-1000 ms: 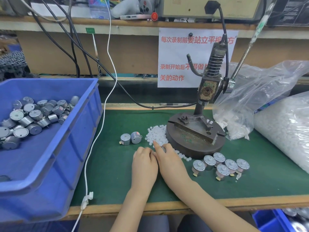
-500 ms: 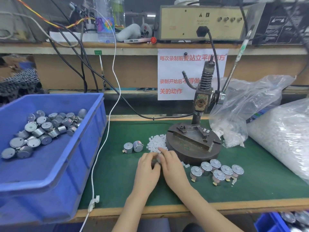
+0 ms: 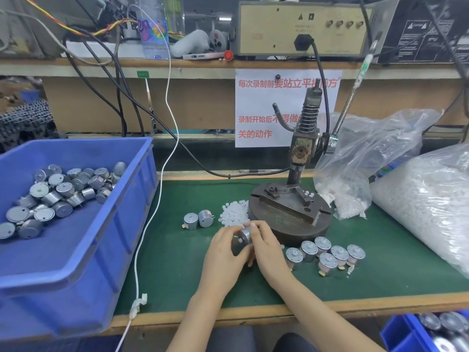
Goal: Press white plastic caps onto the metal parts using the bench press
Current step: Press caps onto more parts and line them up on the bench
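Both hands hold one small round metal part (image 3: 243, 237) just above the green mat, left of the bench press (image 3: 289, 212). My left hand (image 3: 223, 257) grips it from below and the left. My right hand (image 3: 266, 247) pinches it from the right, fingertips over its top. A white cap (image 3: 239, 240) shows on the part's face. A pile of loose white caps (image 3: 234, 213) lies just behind the hands, against the press base. Two metal parts (image 3: 199, 220) lie left of the pile. Several capped parts (image 3: 326, 252) stand right of my hands.
A blue bin (image 3: 121, 224) holding several metal parts fills the left side. Plastic bags of white caps (image 3: 426, 207) lie at the right. The press lever (image 3: 352, 97) slants up to the right. A white cable (image 3: 152, 224) runs down over the table's front edge.
Both hands have lifted from the mat by the cap pile and now hold a metal part up between them, its capped face turned toward me. The view has also pulled back a little.
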